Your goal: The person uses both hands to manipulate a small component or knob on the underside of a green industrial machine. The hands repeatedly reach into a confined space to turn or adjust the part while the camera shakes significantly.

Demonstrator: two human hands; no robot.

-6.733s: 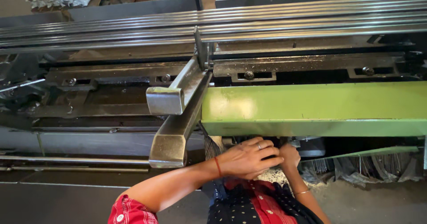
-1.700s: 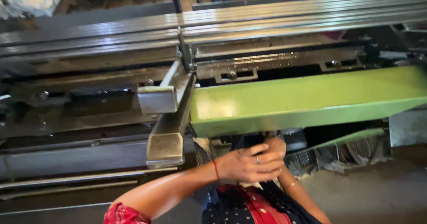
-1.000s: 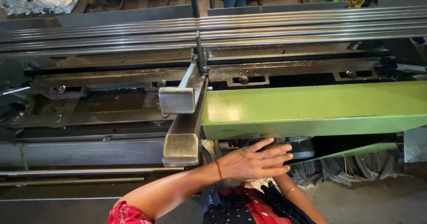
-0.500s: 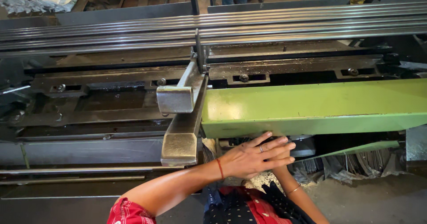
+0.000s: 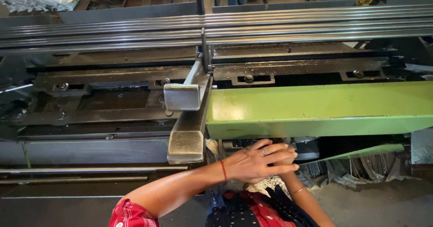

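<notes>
Under the green machine cover (image 5: 315, 110), the left hand (image 5: 259, 160) lies flat with spread fingers over the mostly hidden right hand (image 5: 288, 157)

Left hand (image 5: 259, 161), fingers spread, lies over the mostly hidden right hand (image 5: 288, 157), both just beneath the long green guard (image 5: 324, 110)

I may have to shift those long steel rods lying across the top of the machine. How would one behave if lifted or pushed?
The rods look round and polished, so one would probably roll when pushed and feel slick. They run past both edges of the picture, so one is likely heavy and may sag if lifted at a single point. The left hand is low, under the green cover, away from them.
</notes>
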